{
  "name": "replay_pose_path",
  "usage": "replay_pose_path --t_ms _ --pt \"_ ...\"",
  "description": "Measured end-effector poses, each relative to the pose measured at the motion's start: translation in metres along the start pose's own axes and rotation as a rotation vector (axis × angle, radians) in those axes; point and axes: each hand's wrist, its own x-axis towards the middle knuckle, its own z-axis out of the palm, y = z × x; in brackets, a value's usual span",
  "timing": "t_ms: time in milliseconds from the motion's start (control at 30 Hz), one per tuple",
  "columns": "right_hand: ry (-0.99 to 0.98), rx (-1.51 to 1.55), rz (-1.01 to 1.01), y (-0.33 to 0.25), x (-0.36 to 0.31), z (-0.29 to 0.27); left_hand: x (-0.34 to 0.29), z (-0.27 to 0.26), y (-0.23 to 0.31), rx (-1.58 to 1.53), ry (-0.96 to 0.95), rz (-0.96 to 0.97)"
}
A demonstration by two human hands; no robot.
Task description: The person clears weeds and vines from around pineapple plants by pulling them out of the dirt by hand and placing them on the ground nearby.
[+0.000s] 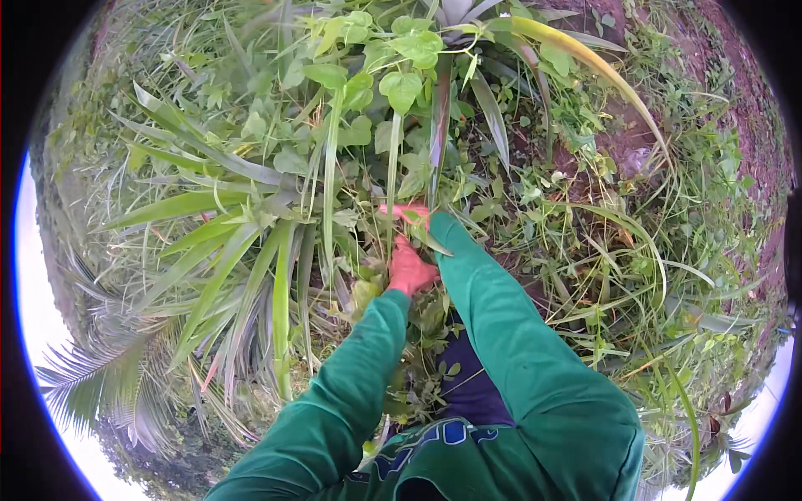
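My left hand is closed low among leafy weeds, its fingers curled. Whatever it grips is hidden by the hand and the leaves. Just beyond it, my right hand reaches leftward among the stems and looks closed. Leaves partly cover its fingers, so what they hold cannot be made out. Long strap-shaped leaves hang beside both hands. Heart-shaped vine leaves spread over the growth farther off.
A large spiky plant with long, narrow leaves stands at left. Another spiky plant rises at the far side, with a yellowing leaf arching right. Tangled grass covers the right. A palm frond shows at lower left.
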Motion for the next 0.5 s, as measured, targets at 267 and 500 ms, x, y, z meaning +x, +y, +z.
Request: replay_pose_path --t_ms 267,500 --pt "-0.013 -0.255 0.031 0.054 -0.018 0.030 0.015 0.042 -0.092 -0.388 0.162 -0.031" --pt "-0.258 -0.026 0.120 0.059 -0.031 -0.079 0.010 0.096 -0.017 -0.770 -0.123 0.137"
